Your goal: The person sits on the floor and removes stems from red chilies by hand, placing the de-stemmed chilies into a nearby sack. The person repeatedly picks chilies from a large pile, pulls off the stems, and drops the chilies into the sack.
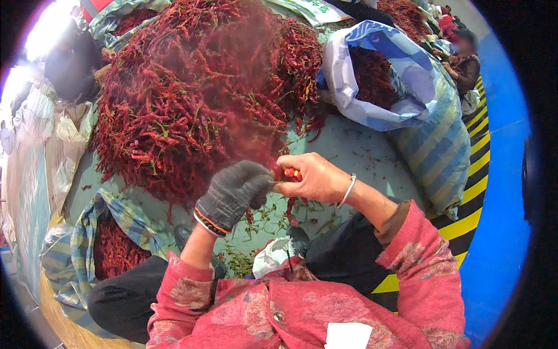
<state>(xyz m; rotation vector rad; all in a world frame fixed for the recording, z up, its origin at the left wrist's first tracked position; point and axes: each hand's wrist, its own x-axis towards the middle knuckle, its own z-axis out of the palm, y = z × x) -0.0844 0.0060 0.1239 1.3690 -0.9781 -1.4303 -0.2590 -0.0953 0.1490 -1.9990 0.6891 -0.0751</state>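
A big heap of dried red chili peppers (pixel 187 100) lies before me, many with pale green stems. My left hand (pixel 237 189), in a dark grey knit glove, is closed at the near edge of the heap, its fingertips meeting those of my right hand. Bare, with a bracelet at the wrist, my right hand (pixel 311 176) is closed on red chili peppers (pixel 293 173); a stem seems to run between the two hands. Whether the glove grips that stem is hidden. Loose stems (pixel 279 218) are scattered on the floor below my hands.
At the right stands a large open woven sack (pixel 436 144) with chilies inside. A checked sack (pixel 83 253) of chilies lies beside my left knee. One person (pixel 72 61) sits across at the upper left, another (pixel 466 65) at the upper right. Yellow-black striped tape (pixel 471 192) edges the blue floor.
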